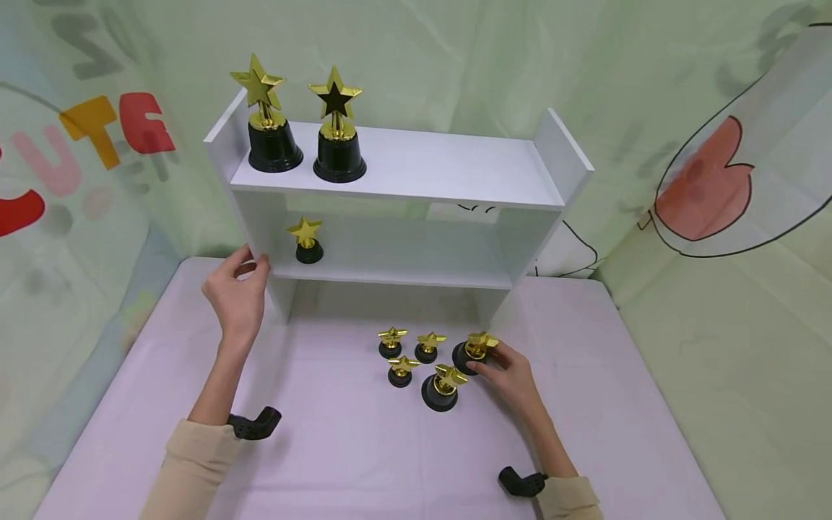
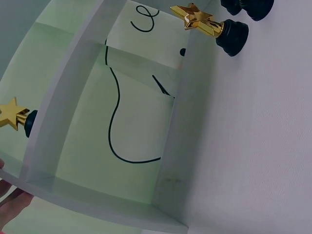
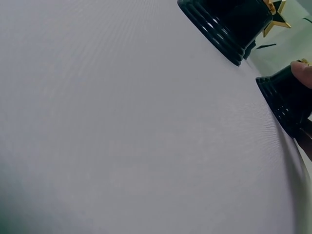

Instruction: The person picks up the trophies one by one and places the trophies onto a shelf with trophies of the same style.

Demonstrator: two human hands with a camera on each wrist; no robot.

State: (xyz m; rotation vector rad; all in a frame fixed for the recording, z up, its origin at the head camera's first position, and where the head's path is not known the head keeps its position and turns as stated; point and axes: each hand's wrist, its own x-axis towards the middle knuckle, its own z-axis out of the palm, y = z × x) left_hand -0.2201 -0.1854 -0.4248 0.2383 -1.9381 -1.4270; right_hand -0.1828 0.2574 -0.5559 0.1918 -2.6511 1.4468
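A white shelf unit [image 1: 390, 274] stands on the table. My left hand [image 1: 239, 296] pinches the front edge of its left side panel; in the left wrist view the fingers [image 2: 14, 204] lie against that panel. My right hand [image 1: 513, 379] grips a gold star trophy [image 1: 463, 355] by its black base, at the right of a group on the table. Close by it is another larger star trophy [image 1: 439, 396], whose base [image 3: 222, 22] looms near in the right wrist view. Several small star trophies [image 1: 390, 349] stand left of these two.
Two large star trophies [image 1: 273, 148] [image 1: 339, 155] stand at the left of the top shelf [image 1: 442, 162]. A small star trophy [image 1: 308, 250] is on the middle shelf's left. Printed cloth [image 1: 455, 65] hangs behind, and a pale tablecloth [image 1: 364, 448] covers the table.
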